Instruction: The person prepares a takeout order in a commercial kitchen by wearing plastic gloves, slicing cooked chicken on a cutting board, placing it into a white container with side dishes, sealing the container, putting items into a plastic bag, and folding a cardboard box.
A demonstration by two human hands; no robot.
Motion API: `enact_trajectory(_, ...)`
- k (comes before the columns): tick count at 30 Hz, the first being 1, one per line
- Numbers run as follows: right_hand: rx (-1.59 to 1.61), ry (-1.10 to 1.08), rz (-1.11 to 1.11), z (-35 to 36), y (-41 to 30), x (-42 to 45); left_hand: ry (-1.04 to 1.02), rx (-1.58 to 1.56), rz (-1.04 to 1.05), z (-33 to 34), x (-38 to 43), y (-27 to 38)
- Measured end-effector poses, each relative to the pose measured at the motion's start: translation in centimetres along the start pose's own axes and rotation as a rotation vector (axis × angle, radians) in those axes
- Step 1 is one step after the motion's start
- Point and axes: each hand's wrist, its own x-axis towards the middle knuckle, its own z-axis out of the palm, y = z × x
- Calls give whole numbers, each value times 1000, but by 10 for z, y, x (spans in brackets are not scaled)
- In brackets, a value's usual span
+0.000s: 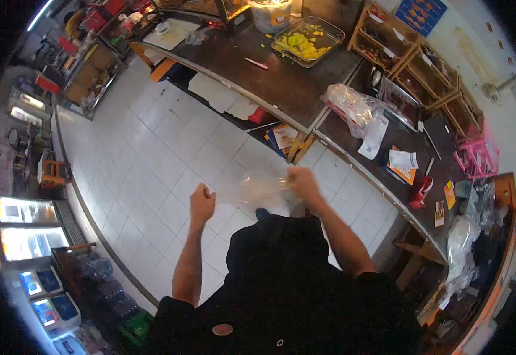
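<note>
A clear plastic bag (260, 188), blurred and see-through, stretches over the tiled floor between my two hands. My left hand (202, 202) is closed at the bag's left end, its fingers curled in. On the other side my right hand (303, 183) grips the right end of the bag, somewhat blurred. Both hands are in front of my black shirt, away from the dark counter.
The dark counter (297, 100) runs from upper left to lower right, bearing a glass dish (309, 42) of yellow-green pieces, a pen (256, 63), plastic bags (351, 106), papers (402, 159) and a red stapler (421, 192). Wooden racks (411, 57) stand behind; a stool (54, 172) is far left.
</note>
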Motion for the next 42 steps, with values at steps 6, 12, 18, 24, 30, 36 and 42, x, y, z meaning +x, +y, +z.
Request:
enact_trajectory(6, -106, 292, -216, 4, 2, -11, 96, 10, 106, 6, 24, 56)
enact_trajectory(12, -76, 314, -41, -49, 27, -21, 93, 14, 314, 4, 13, 68)
enact_trajectory(18, 519, 186, 324, -96, 25, -33, -115, -111, 82, -21, 29, 111)
enact_trajectory(24, 102, 234, -183, -65, 37, -24, -72, -154, 497, 27, 26, 174)
enact_trajectory(30, 338, 235, -111, -33, 55, 7, -91, -471, 267, 48, 12, 236)
enact_trajectory(36, 512, 253, -19, -108, 51, -6, -61, 13, 247, 72, -3, 293)
enact_trajectory(42, 155, -97, -166, -250, 72, -52, -99, 161, 367, 89, 6, 362)
